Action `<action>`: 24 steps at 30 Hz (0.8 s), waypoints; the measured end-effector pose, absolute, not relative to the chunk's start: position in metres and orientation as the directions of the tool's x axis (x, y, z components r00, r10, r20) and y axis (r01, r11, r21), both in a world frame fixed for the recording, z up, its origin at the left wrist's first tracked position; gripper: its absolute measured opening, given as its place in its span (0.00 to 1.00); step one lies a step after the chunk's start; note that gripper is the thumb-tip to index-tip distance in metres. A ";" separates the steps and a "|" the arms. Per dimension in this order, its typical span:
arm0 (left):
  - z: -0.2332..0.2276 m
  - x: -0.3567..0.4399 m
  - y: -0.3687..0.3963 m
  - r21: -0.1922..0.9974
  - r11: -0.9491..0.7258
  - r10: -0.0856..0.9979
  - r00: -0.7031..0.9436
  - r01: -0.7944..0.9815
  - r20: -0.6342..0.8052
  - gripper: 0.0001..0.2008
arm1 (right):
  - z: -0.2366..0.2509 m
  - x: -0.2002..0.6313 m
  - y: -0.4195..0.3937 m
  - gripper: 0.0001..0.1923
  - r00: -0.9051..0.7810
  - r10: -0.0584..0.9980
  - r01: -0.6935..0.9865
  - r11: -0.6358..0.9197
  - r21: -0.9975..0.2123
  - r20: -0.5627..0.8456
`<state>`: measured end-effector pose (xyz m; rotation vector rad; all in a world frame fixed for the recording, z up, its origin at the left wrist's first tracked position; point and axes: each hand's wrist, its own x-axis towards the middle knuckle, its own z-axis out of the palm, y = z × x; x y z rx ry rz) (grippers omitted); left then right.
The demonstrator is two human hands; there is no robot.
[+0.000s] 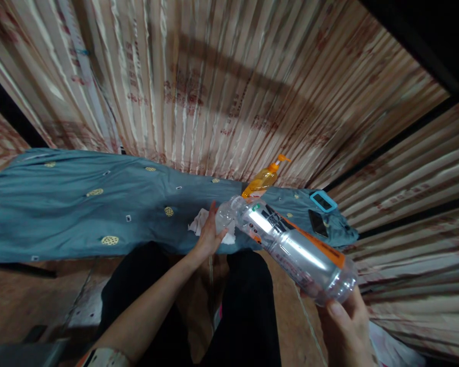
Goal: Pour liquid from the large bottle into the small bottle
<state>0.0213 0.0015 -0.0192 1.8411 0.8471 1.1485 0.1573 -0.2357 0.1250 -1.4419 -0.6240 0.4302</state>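
Note:
A large clear plastic bottle [302, 250] with a silver and orange label lies slantwise in the air. My right hand [346, 316] is closed around its base, at the lower right. Its open neck points up and left, meeting a small clear plastic container [224, 215]. My left hand [209, 233] is closed around that container, thumb and fingers on its side; whether the two mouths touch, I cannot tell. Beneath my left hand, a crumpled white tissue [199, 223] lies on the blue-green cloth [137, 204]. Just behind the large bottle's neck is an orange pump bottle [263, 181].
A light-blue-framed device [323, 201] and a dark phone [318, 223] lie at the cloth's right end. Pleated printed curtains [214, 92] hang behind and to the right. My knees [248, 290] are close to the front edge, above a brown floor.

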 end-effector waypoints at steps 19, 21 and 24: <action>-0.022 0.023 0.002 0.862 -0.480 0.842 0.361 0.163 0.401 0.48 | 0.116 0.173 -0.239 0.38 0.747 0.633 0.168 0.113 -0.979 0.201; -0.021 0.022 0.002 0.860 -0.483 0.841 0.360 0.165 0.404 0.48 | 0.118 0.171 -0.239 0.37 0.730 0.651 0.181 0.105 -0.978 0.205; -0.020 0.021 0.002 0.854 -0.496 0.833 0.366 0.160 0.415 0.47 | 0.125 0.163 -0.238 0.37 0.726 0.660 0.173 0.093 -0.980 0.191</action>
